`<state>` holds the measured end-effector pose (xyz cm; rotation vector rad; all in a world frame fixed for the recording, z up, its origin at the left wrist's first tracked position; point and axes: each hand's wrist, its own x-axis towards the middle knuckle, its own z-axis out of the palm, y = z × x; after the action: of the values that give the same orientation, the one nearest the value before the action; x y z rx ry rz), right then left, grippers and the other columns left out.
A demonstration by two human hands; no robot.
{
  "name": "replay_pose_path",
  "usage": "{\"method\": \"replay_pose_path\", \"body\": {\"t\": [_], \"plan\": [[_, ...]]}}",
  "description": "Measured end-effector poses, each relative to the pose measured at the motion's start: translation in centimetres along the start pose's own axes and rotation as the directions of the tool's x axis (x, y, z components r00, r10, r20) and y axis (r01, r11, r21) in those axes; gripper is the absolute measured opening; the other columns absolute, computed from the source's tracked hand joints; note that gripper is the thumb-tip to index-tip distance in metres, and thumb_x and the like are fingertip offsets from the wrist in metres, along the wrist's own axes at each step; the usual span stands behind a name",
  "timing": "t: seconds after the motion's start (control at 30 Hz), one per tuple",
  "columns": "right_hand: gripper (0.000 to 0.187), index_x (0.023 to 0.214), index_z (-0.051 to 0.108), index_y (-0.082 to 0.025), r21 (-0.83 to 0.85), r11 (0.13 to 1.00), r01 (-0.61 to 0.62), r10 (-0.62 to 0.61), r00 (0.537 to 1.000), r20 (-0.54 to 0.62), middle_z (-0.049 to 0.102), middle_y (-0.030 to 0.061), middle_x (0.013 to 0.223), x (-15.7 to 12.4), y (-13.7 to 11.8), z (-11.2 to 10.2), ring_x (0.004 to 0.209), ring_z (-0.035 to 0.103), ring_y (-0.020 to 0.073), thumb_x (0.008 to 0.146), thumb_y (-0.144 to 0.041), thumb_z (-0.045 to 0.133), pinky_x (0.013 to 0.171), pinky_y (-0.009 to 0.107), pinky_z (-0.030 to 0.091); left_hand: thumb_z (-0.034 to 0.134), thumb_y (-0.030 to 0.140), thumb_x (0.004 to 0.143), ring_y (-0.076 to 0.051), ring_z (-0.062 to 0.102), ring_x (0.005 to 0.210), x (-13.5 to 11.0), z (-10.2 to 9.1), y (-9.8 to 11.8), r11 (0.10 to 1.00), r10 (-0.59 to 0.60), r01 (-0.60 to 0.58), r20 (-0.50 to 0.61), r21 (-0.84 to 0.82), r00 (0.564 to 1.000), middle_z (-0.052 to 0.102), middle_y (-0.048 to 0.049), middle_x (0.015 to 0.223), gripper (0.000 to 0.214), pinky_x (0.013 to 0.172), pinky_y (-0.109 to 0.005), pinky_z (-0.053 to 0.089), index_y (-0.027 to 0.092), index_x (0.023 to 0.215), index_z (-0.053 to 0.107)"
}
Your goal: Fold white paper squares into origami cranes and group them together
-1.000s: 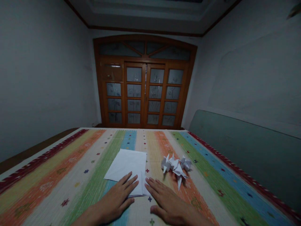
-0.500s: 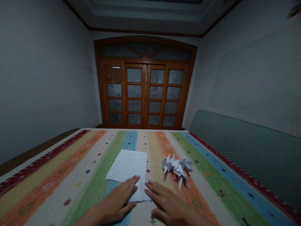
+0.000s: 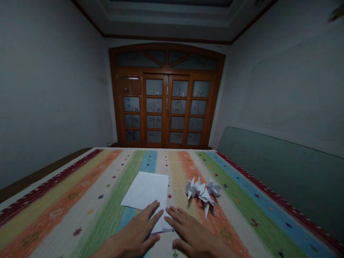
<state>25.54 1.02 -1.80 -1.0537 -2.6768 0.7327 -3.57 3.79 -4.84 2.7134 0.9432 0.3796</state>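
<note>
Stripy bed cover (image 3: 80, 200) under us, we lay our left hand (image 3: 133, 231) and right hand (image 3: 192, 233) open and flat, just apart, on the folded end of a white paper sheet (image 3: 145, 190), with paper cranes (image 3: 202, 191) close by.

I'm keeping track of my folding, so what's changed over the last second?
The left hand has slid rightward over the folded lower part of the white paper sheet, its fingertips now almost meeting those of the right hand. Neither hand has visibly taken hold of or let go of anything. The sheet, the white origami figures and the striped bedspread stayed as they were.
</note>
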Motion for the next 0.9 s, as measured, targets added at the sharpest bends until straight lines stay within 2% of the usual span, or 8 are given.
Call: {"method": "replay_pose_path", "body": {"t": [0.07,0.2,0.4,0.53,0.67,0.9], "plan": [[0.072,0.163,0.026,-0.024,-0.011,1.000,-0.007,0.007,1.000,0.013,0.015,0.0130,0.170,0.1,-0.1,0.0,0.158,0.013,0.0321,0.103,-0.059,0.048,0.128,0.053,0.015,0.058,0.036,0.103,-0.036,0.020,0.156,0.1,-0.2,0.1,1.000,0.016,-0.016,0.011,0.008,1.000,0.009,-0.0076,0.173,0.077,0.123,-0.059,0.030,0.035,0.165,0.013],[0.074,0.164,0.019,-0.027,-0.037,0.999,0.002,-0.002,1.000,0.000,0.011,0.0119,0.170,0.1,0.2,0.6,0.158,0.009,0.0328,0.104,-0.059,0.048,0.128,0.056,0.013,0.052,0.042,0.106,-0.032,0.023,0.156,0.3,-0.5,-0.1,0.999,0.025,-0.024,0.047,-0.027,0.999,0.016,-0.0064,0.172,0.072,0.124,-0.057,0.028,0.036,0.165,0.010],[0.072,0.164,0.020,-0.026,-0.064,0.998,-0.014,0.012,0.999,-0.040,0.011,0.0124,0.170,0.2,0.1,0.9,0.158,0.007,0.0329,0.105,-0.059,0.045,0.128,0.058,0.010,0.052,0.046,0.106,-0.033,0.023,0.156,0.4,0.3,-0.7,1.000,0.024,-0.023,0.046,-0.017,0.999,0.016,-0.0067,0.172,0.076,0.125,-0.056,0.027,0.036,0.165,0.005],[0.072,0.163,0.023,-0.023,-0.039,0.998,-0.040,0.039,0.999,-0.032,0.015,0.0137,0.169,0.2,-0.7,0.2,0.158,0.011,0.0333,0.105,-0.058,0.046,0.127,0.059,0.012,0.052,0.044,0.106,-0.033,0.025,0.155,0.3,0.3,-0.6,0.999,0.042,-0.042,0.014,-0.001,0.999,0.016,-0.0066,0.172,0.077,0.124,-0.056,0.030,0.037,0.165,0.003],[0.069,0.162,0.026,-0.025,-0.012,1.000,-0.029,0.028,0.998,-0.055,0.019,0.0119,0.169,0.2,-0.6,0.2,0.157,0.016,0.0321,0.104,-0.054,0.050,0.128,0.056,0.015,0.052,0.043,0.106,-0.033,0.027,0.155,0.2,0.3,-0.6,0.999,0.041,-0.041,0.014,0.015,0.999,0.018,-0.0065,0.172,0.076,0.124,-0.056,0.031,0.037,0.165,0.004],[0.051,0.155,0.046,-0.027,-0.020,0.998,-0.064,0.059,0.976,-0.209,0.041,0.0096,0.163,0.3,1.0,1.6,0.153,0.033,0.0323,0.105,-0.039,0.053,0.125,0.057,0.027,0.049,0.042,0.108,-0.032,0.031,0.153,0.2,0.6,-0.8,0.999,0.044,-0.043,-0.030,0.014,0.999,0.022,-0.0038,0.171,0.069,0.124,-0.054,0.032,0.038,0.165,0.010]]}}
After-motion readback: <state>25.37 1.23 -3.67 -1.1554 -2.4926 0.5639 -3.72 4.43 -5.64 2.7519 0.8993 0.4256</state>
